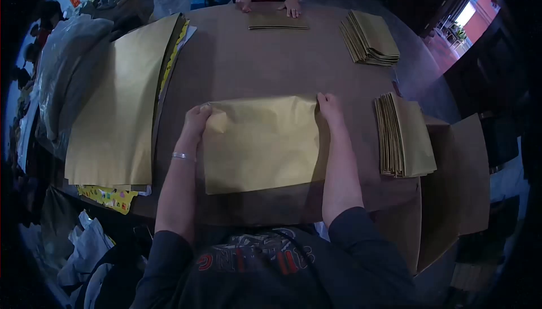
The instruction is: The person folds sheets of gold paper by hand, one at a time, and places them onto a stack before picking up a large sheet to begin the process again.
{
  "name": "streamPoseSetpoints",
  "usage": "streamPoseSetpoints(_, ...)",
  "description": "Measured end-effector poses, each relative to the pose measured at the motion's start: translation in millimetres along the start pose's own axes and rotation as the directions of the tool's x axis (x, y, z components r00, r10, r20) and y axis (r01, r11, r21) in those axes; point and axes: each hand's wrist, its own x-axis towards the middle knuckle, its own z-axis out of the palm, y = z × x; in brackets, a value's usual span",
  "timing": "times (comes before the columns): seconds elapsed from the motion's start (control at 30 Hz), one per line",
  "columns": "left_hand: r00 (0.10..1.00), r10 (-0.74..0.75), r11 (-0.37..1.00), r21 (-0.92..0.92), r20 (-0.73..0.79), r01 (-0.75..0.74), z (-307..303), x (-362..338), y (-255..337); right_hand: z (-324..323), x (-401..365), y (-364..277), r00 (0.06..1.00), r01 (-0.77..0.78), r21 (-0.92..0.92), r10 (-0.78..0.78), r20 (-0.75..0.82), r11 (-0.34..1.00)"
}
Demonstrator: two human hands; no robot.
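Round and dull brown, the tabletop (248, 66) has a smooth, faintly shiny face and fills most of the view in a dim room. The left hand (197, 116) is clenched on the far left corner of a golden-yellow paper sheet (259, 142), and the paper is crumpled and turned over where the fingers pinch it. The right hand (329, 108) lies on the sheet's far right corner with its fingers stretched along the edge; whether it grips or only presses cannot be told. The sheet is a broad, matte, lightly creased rectangle lying flat between the two hands and reaching back toward the person's body. A thin silvery bracelet (180, 155) circles the left wrist.

Just beyond the right hand, on its outer side, stands a neat stack of folded paper (403, 134), with its layered edges showing. A second stack (370, 38) lies well ahead of that hand. Outward from the left hand rests a pile of large sheets (121, 100) in the same golden paper, with a yellow printed sheet (107, 196) poking out underneath; its print is too small to read. Far ahead of both hands, another person's hands (244, 1) press on a flat folded piece (278, 21).
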Motion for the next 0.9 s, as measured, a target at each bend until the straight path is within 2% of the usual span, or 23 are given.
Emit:
streamPoseSetpoints(0.03,1.0,-0.013,0.995,-0.098,0.018,0.015,2.5,-11.7,4.5,-1.1,-6.7,-1.7,1.0,-0.015,0.075,0.015,0.009,0.997)
streamPoseSetpoints(0.07,1.0,-0.011,0.995,-0.101,0.012,0.012,0.1,-13.0,2.5,-1.7,-13.5,-2.9,1.0,-0.029,0.151,0.026,0.017,0.988)
streamPoseSetpoints(0.1,1.0,0.013,0.993,-0.115,0.013,-0.012,-2.0,-13.0,-0.1,0.5,-16.8,3.7,1.0,-0.021,0.149,0.019,0.018,0.989)
streamPoseSetpoints(0.17,0.995,0.096,0.981,-0.174,0.022,-0.09,-8.0,-12.8,-9.4,7.4,-20.9,26.7,0.957,0.253,0.17,-0.22,-0.192,0.952)
streamPoseSetpoints(0.2,0.995,0.097,0.98,-0.178,0.016,-0.092,-9.9,-18.7,-9.2,4.3,-30.2,27.3,0.955,0.259,0.168,-0.227,-0.189,0.951)
streamPoseSetpoints(0.27,0.981,0.194,0.972,-0.134,-0.016,-0.195,-14.5,-37.5,2.3,-14.9,-59.7,13.7,0.946,0.262,0.215,-0.207,-0.25,0.941)
streamPoseSetpoints(0.3,0.933,0.341,0.94,0.024,-0.112,-0.34,-13.9,-49.5,14.0,-32.6,-81.3,-6.1,0.951,0.237,0.214,-0.181,-0.252,0.948)
streamPoseSetpoints(0.33,0.932,0.343,0.939,0.022,-0.115,-0.343,-16.8,-56.6,23.1,-38.0,-88.3,-10.1,0.95,0.241,0.213,-0.185,-0.252,0.947)
streamPoseSetpoints(0.37,0.869,0.478,0.875,-0.01,-0.126,-0.483,-19.6,-62.8,31.1,-41.7,-93.0,-12.3,0.859,0.426,0.271,-0.292,-0.422,0.863)
streamPoseSetpoints(0.4,0.787,0.601,0.79,-0.04,-0.141,-0.611,-22.7,-69.6,39.6,-46.7,-98.7,-15.8,0.728,0.6,0.289,-0.36,-0.583,0.746)
streamPoseSetpoints(0.43,0.784,0.603,0.789,-0.042,-0.146,-0.614,-25.0,-78.6,51.0,-56.4,-107.9,-23.8,0.726,0.605,0.287,-0.366,-0.583,0.743)
streamPoseSetpoints(0.5,0.86,0.503,0.714,-0.52,-0.084,-0.468,-29.5,-98.2,76.3,-80.6,-128.5,-42.9,0.587,0.756,0.258,-0.45,-0.674,0.601)
streamPoseSetpoints(0.53,0.857,0.507,0.71,-0.521,-0.089,-0.474,-35.2,-107.9,87.0,-91.4,-138.7,-49.9,0.582,0.761,0.257,-0.453,-0.675,0.595)
streamPoseSetpoints(0.6,0.835,0.549,0.662,-0.622,0.025,-0.417,-50.3,-123.1,102.7,-111.0,-160.0,-60.1,0.377,0.87,0.042,-0.607,-0.7,0.491)
streamPoseSetpoints(0.63,0.821,0.57,0.64,-0.643,0.03,-0.421,-55.3,-126.4,105.5,-117.2,-171.1,-64.2,0.324,0.89,0.004,-0.626,-0.71,0.456)
streamPoseSetpoints(0.73,0.785,0.618,0.637,-0.614,0.045,-0.466,-67.4,-145.8,112.4,-130.9,-201.5,-74.5,0.241,0.928,0.009,-0.579,-0.779,0.373)
streamPoseSetpoints(0.8,0.77,0.635,0.609,-0.653,0.062,-0.45,-76.9,-156.9,106.9,-140.6,-220.8,-73.6,0.308,0.916,0.102,-0.516,-0.799,0.388)
streamPoseSetpoints(0.83,0.757,0.649,0.583,-0.689,0.076,-0.43,-80.1,-163.2,104.6,-148.1,-225.2,-72.2,0.292,0.934,0.12,-0.527,-0.798,0.336)
streamPoseSetpoints(0.9,0.738,0.671,0.59,-0.655,0.073,-0.472,-84.2,-175.3,106.0,-160.1,-239.3,-70.5,0.352,0.929,0.244,-0.46,-0.816,0.277)
